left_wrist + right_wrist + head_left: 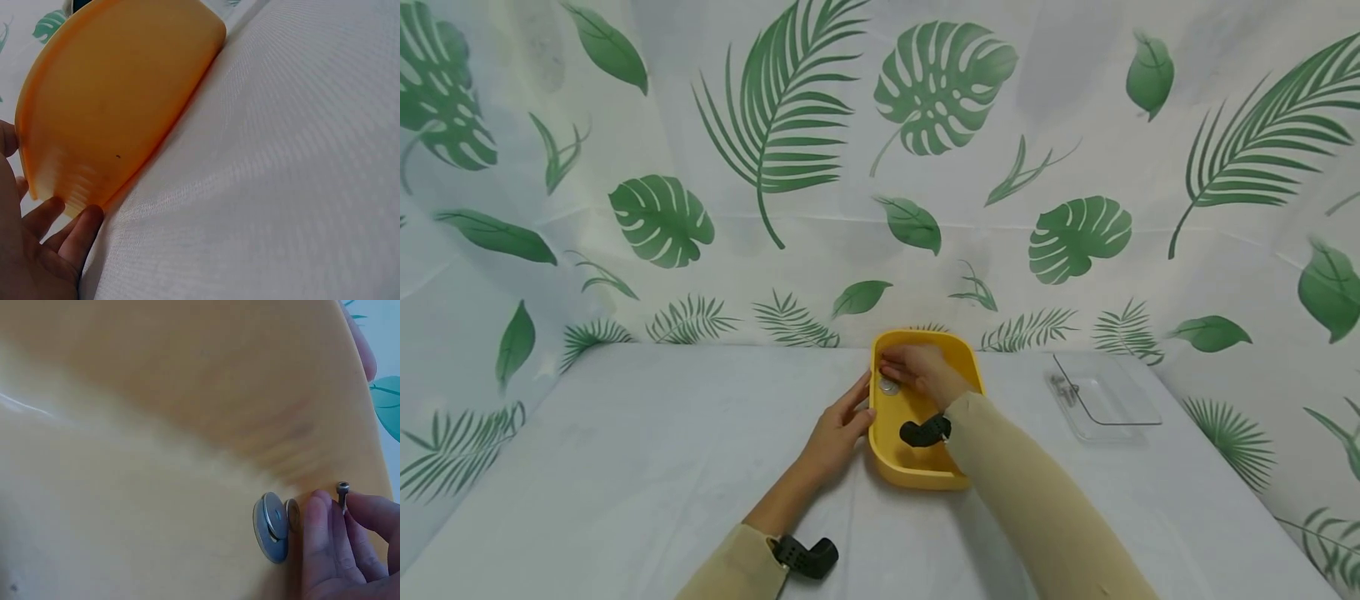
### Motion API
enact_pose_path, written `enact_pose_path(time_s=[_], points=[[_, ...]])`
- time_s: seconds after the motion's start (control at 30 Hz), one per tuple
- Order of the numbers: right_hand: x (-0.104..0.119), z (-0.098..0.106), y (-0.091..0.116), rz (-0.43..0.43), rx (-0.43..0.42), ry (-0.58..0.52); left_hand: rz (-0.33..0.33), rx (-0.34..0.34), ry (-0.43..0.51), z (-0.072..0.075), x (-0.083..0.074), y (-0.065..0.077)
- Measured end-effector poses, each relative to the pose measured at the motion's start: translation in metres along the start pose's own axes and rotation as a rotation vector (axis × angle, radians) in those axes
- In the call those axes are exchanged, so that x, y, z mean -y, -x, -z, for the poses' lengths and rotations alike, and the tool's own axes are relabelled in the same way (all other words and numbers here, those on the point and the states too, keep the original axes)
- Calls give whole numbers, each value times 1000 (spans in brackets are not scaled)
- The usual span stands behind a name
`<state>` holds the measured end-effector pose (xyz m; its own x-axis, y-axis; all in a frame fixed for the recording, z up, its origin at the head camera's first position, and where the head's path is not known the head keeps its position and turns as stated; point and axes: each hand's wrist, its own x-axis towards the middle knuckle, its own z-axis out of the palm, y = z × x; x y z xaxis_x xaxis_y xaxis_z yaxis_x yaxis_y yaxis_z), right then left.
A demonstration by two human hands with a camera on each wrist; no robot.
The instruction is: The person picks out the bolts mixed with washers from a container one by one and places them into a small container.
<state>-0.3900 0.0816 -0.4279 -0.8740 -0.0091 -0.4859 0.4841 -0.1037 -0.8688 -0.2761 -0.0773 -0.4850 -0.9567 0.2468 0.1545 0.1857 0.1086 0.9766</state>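
Note:
A yellow plastic tray [887,450] with raised walls lies on the white cloth. Inside it, my right hand [921,367] pinches a small socket-head screw [342,487] between thumb and fingers, head end up in the right wrist view. Close beside those fingers, flat metal washers [270,528] lean together near the tray's wall; from the head they show as a silvery patch [888,386]. My left hand [835,433] rests against the tray's outer left side with fingers spread. Its fingertips [87,228] touch the outer wall low down, near the cloth.
To the right stands a clear plastic box [1097,417] with a transparent lid [1123,392] lying askew over it. Small metal parts [1063,389] sit at its left side. A leaf-printed backdrop [820,250] rises behind the table.

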Motion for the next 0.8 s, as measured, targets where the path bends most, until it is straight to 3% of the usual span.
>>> enact_pose_path(time_s=[0.43,0.8], points=[[-2,-1,-3,-15,-6,-1,7,-6,16,-1,-3,0],[-5,6,2,25,94,157,15,-7,25,0,-3,0]])
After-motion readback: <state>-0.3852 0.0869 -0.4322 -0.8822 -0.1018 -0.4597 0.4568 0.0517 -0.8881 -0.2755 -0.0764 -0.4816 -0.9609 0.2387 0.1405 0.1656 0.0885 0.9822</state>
